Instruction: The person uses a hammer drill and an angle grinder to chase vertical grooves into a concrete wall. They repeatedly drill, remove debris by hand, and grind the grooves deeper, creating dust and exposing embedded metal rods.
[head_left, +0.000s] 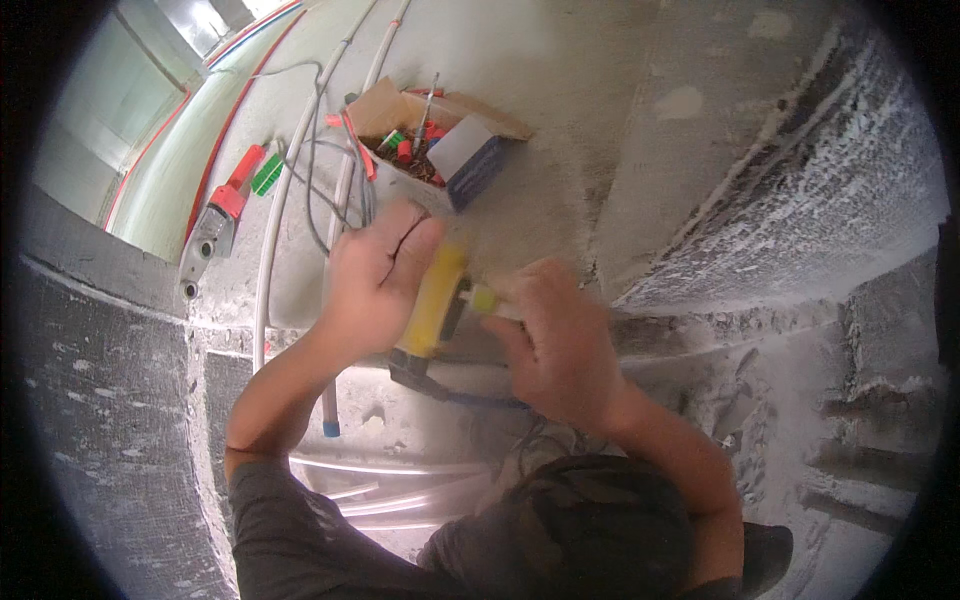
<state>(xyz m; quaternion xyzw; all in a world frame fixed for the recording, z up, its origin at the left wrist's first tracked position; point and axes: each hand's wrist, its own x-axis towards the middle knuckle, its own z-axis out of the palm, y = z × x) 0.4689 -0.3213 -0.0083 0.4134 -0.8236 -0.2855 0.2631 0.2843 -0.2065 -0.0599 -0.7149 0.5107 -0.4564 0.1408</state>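
Observation:
Blurred by motion, my left hand closes around the left side of a yellow and black tool, whose exact kind I cannot tell. A blue cable seems to run right from its lower end. Just right of the tool, my right hand has its thumb and fingers pinched at a small part with a yellow-green end. That part points at the tool; whether they touch is unclear. Beyond my hands stands an open cardboard box with red and green pieces, a long metal bit or shaft and a blue-and-white carton.
White pipes run lengthwise at the left, one ending in a blue tip. Beside them lie a red-handled grey tool, a green piece and grey cable. More pale strips lie near my body. A rough wall rises right.

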